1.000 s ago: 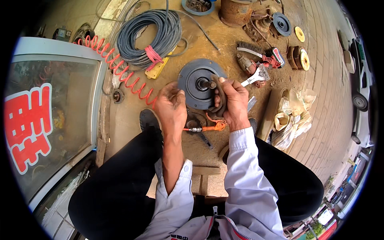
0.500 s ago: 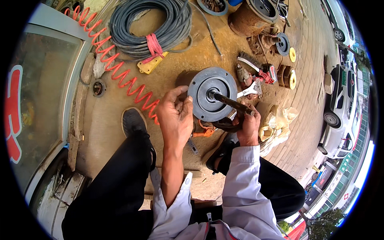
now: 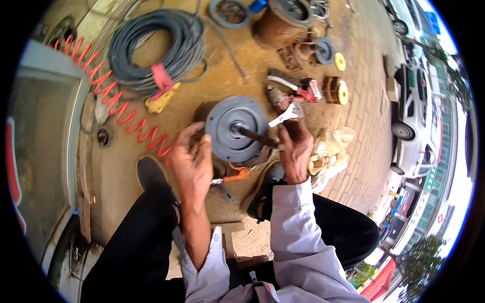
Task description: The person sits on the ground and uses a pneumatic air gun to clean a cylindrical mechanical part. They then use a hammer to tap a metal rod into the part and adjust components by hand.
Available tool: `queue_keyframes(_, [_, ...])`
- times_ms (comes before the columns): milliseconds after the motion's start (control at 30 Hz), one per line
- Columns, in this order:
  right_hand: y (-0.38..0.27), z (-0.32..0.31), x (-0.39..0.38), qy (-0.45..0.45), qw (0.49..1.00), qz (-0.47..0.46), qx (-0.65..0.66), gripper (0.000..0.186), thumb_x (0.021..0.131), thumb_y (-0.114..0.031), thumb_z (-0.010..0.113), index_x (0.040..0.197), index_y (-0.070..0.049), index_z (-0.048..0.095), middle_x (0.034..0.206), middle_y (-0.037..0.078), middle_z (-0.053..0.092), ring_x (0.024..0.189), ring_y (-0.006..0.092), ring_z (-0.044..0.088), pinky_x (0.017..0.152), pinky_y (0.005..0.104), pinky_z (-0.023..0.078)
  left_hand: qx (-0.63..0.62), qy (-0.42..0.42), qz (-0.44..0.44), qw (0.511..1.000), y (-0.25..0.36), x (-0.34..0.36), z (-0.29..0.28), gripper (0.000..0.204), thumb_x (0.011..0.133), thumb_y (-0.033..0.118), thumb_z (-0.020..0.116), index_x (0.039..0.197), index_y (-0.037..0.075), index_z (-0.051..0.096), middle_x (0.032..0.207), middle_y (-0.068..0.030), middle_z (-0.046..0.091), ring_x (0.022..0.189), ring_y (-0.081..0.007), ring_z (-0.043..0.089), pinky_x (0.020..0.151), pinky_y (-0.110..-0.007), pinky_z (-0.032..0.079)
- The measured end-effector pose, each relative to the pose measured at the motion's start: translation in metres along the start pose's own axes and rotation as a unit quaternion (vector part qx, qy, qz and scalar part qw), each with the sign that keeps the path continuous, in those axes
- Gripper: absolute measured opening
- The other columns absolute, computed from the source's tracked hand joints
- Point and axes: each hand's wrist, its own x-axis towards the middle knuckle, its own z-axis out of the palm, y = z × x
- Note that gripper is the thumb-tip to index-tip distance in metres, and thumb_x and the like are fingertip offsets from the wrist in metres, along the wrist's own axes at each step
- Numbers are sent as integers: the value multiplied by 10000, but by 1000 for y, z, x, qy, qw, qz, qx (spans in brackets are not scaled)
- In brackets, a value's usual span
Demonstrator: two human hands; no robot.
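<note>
A round grey flanged end cover (image 3: 218, 136) faces me on a drum-shaped body, most of which it hides. From its centre a dark metal shaft (image 3: 256, 137) sticks out toward the right. My right hand (image 3: 297, 151) has its fingers closed around the shaft's outer end. My left hand (image 3: 192, 159) is beside the cover's left rim, thumb and fingers apart, the thumb at or very near the edge. Just beyond the right hand lies a white-handled wrench (image 3: 286, 114). An orange-handled tool (image 3: 236, 174) lies on the ground below the cover.
A coiled grey cable (image 3: 118, 58) and a red spiral hose (image 3: 121, 108) lie to the left. Beyond the cover are a cordless power tool (image 3: 307, 92), a copper-coloured spool (image 3: 331, 90) and a rusty drum (image 3: 273, 30). A crumpled plastic bag (image 3: 333, 151) sits at right.
The whole view has shifted, so the scene sits farther left. My right hand has moved up and right relative to the cover, staying at the shaft end. My left hand remains by the rim.
</note>
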Motion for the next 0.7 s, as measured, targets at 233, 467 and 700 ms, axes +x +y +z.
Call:
queue_keyframes(233, [-172, -146, -8, -66, 935, -293, -186, 211, 820, -142, 733, 927, 26, 665, 882, 249, 683, 872, 437, 689, 756, 509, 549, 19, -75, 174, 982, 68, -26, 41, 272, 996, 56, 633, 1247, -45, 658, 1030, -29, 663, 851, -68, 547, 783, -240, 458])
queue_keyframes(467, [-183, -266, -102, -64, 899, -387, -196, 247, 784, -169, 751, 869, 33, 636, 781, 210, 664, 782, 440, 687, 698, 498, 556, 12, -215, 287, 933, 118, -75, 63, 324, 1053, 104, 599, 1328, -68, 610, 1301, -121, 657, 1169, -189, 616, 1020, -314, 477])
queue_keyframes(700, [-108, -230, -61, 99, 905, -348, -223, 79, 680, -115, 727, 725, -58, 694, 705, 180, 682, 721, 359, 716, 641, 446, 573, 333, -208, 493, 776, 298, -52, 96, 377, 1094, 157, 517, 1420, -31, 536, 1383, -156, 610, 1282, -254, 568, 1115, -368, 416])
